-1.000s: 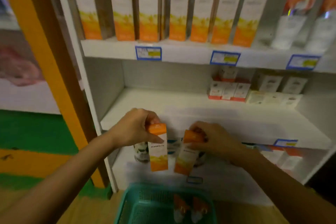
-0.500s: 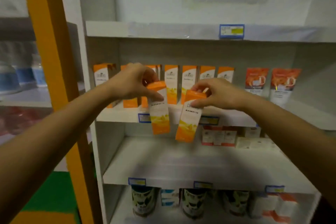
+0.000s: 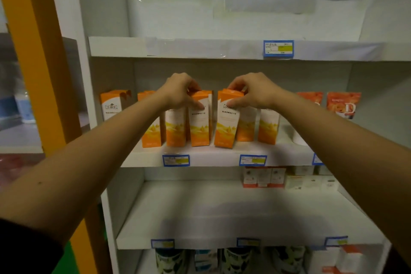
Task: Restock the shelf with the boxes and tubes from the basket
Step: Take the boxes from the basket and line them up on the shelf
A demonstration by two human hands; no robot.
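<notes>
Two tall orange-and-white boxes stand at the front of the middle shelf [image 3: 213, 158], in a row of like boxes. My left hand [image 3: 178, 91] grips the top of the left box [image 3: 199, 122], which stands upright. My right hand [image 3: 253, 91] pinches the top of the right box [image 3: 228, 122], which leans a little to the right, its base on the shelf. More of the same boxes [image 3: 268, 127] stand behind and beside them. The basket is out of view.
An orange post [image 3: 37, 62] runs down the left side. Red-orange tubes [image 3: 343, 104] stand at the right of the same shelf. The shelf below [image 3: 222, 218] holds small white boxes [image 3: 263, 177] at its back right. Tins and boxes [image 3: 235, 260] fill the bottom shelf.
Both hands have carried their boxes up from the basket and set them on the middle shelf. The view has risen, so the basket has dropped out of sight.
</notes>
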